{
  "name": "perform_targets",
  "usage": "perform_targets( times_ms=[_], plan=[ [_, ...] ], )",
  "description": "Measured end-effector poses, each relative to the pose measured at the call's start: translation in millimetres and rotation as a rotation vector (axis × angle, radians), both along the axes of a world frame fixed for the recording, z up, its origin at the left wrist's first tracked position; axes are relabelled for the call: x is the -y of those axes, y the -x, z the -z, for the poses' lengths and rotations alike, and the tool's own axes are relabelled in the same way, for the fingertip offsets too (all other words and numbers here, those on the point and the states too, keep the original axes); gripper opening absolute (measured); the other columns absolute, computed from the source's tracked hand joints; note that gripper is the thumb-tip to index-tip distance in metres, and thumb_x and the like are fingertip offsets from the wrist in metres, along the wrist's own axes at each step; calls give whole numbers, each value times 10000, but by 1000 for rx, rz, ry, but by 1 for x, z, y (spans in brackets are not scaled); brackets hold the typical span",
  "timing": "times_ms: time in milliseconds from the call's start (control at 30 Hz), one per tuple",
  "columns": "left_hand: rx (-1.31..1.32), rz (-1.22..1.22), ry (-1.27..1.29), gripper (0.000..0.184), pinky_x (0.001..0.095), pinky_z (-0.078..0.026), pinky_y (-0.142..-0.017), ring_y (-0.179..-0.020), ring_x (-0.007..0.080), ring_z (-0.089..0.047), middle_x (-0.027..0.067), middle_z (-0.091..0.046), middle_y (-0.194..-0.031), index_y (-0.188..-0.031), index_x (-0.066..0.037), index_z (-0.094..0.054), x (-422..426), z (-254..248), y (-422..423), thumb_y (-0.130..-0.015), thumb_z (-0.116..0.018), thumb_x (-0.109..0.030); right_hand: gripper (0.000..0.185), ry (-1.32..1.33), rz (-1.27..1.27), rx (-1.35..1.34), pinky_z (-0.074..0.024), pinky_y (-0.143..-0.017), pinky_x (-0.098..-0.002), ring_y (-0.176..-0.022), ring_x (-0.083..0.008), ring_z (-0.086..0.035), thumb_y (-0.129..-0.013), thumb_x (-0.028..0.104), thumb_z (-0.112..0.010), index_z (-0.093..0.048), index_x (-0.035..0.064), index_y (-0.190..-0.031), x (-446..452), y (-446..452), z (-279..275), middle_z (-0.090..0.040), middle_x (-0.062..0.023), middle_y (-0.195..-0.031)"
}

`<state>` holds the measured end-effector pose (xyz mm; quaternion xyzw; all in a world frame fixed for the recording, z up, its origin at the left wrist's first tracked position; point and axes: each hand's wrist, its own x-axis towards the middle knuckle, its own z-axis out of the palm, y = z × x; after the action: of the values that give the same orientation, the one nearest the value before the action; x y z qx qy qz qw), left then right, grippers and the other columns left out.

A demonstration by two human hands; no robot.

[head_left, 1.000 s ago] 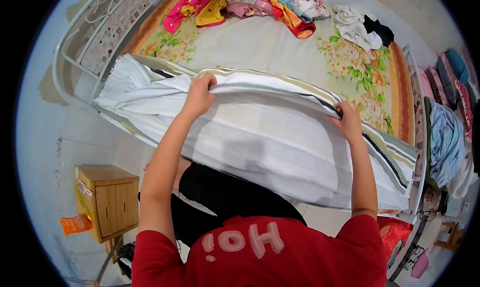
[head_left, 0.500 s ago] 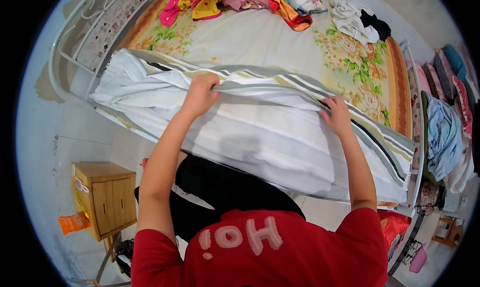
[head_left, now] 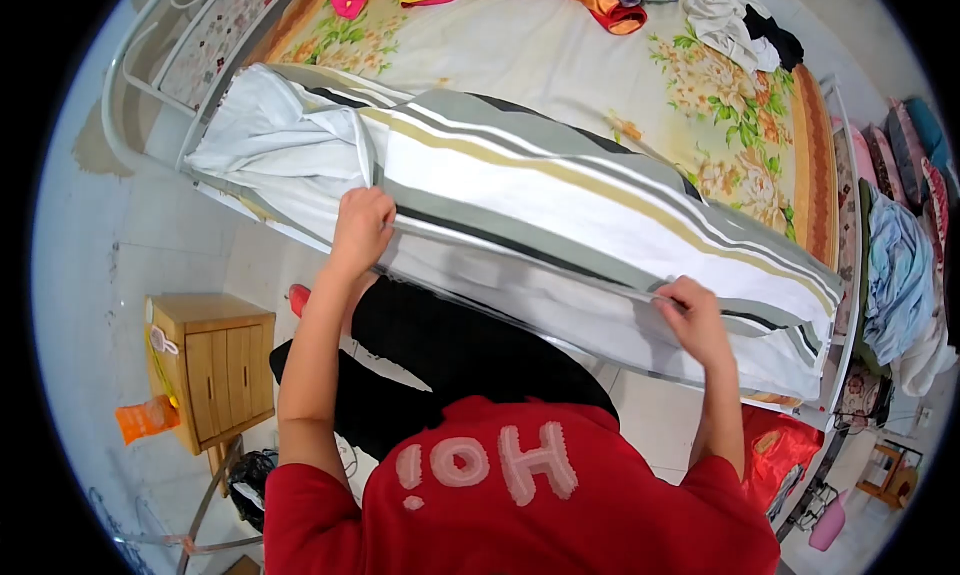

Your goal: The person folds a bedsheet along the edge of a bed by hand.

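Note:
A striped sheet (head_left: 490, 165) in white, grey, black and olive lies in a long folded band along the near side of the bed. My left hand (head_left: 362, 230) is closed on its near edge, left of the middle, where the cloth is pulled to a crease. Farther right, my right hand (head_left: 692, 315) pinches the same edge. Between both hands the edge is drawn fairly straight. The sheet's plain white underside (head_left: 270, 135) shows bunched at the left end. Beyond the band, the floral mattress cover (head_left: 720, 135) is exposed.
Colourful clothes (head_left: 600, 0) lie along the bed's far side, with a white and black garment pile (head_left: 735, 30) at the far right. A white metal bed frame (head_left: 120, 125) bounds the left. A wooden cabinet (head_left: 215, 375) stands on the floor at left; more clothes (head_left: 895, 265) hang or lie at right.
Both hands have drawn the sheet's edge toward my body, turning the striped face over the white underside. The view has shifted slightly.

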<state>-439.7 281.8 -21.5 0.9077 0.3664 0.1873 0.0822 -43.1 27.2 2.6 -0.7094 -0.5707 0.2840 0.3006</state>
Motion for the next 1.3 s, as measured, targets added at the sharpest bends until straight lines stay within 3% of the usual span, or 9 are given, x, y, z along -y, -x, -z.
perform_targets(
  times_ms=[133,233,400,533,633,767,867,1000,1300],
  plan=[
    [-163,-9,31,176,412,-377,-832,-854,305,-505,92,-488,-782,-720,-79,-506,22,27,18,-627,-624,12,99,22,-136,245,-466,-693,-374,-777,-305,-561,-710,46,-646,-612,16,-798,14,19,41,-557,-127,-763],
    [-285,-19,127,251,480,-323,-980,-978,282,-505,77,-516,-899,-842,-107,-571,39,20,13,-638,-702,-43,278,-158,-100,301,-454,-765,-386,-882,-316,-540,-646,101,-687,-584,51,-900,17,43,58,-558,-115,-888],
    [-225,172,190,381,452,-299,-1014,-1022,265,-500,72,-521,-1018,-985,-134,-605,60,28,-14,-634,-747,-87,315,-314,-62,461,-435,-795,-375,-913,-307,-525,-639,68,-676,-570,63,-935,14,63,82,-541,-97,-929],
    [-266,308,84,254,429,-342,-956,-949,266,-518,65,-528,-923,-887,-115,-606,58,36,-31,-660,-716,-84,297,-206,-49,348,-450,-740,-395,-884,-310,-531,-644,17,-655,-576,55,-928,9,51,72,-536,-106,-896],
    [-213,347,159,22,390,-404,-795,-844,290,-531,96,-523,-774,-752,-72,-578,57,30,-36,-739,-592,-61,287,-162,-69,258,-461,-719,-403,-869,-312,-541,-652,4,-643,-581,60,-927,9,45,35,-536,-113,-880],
    [-252,282,236,22,402,-434,-706,-820,305,-542,101,-535,-777,-731,-70,-587,58,13,-31,-733,-608,-74,234,-54,-212,191,-469,-714,-407,-862,-324,-559,-708,31,-616,-589,74,-937,20,39,56,-545,-118,-878],
    [-369,262,314,30,416,-444,-729,-827,309,-544,104,-538,-781,-748,-66,-607,63,31,-28,-737,-621,-89,160,181,-236,228,-472,-702,-417,-853,-331,-569,-763,73,-590,-591,68,-923,24,41,75,-558,-119,-887],
    [-360,206,428,53,417,-460,-750,-861,322,-556,109,-562,-805,-778,-66,-638,68,21,-41,-758,-623,-112,160,198,-239,-10,-476,-687,-401,-814,-317,-573,-794,186,-634,-586,56,-875,7,44,52,-571,-118,-877],
    [-157,144,501,122,438,-464,-736,-835,358,-573,153,-590,-861,-865,-36,-604,31,33,-44,-792,-600,-134,251,-435,111,94,-465,-780,-381,-945,-321,-538,-750,97,-648,-582,52,-989,-92,138,94,-554,-134,-998]
  ],
)
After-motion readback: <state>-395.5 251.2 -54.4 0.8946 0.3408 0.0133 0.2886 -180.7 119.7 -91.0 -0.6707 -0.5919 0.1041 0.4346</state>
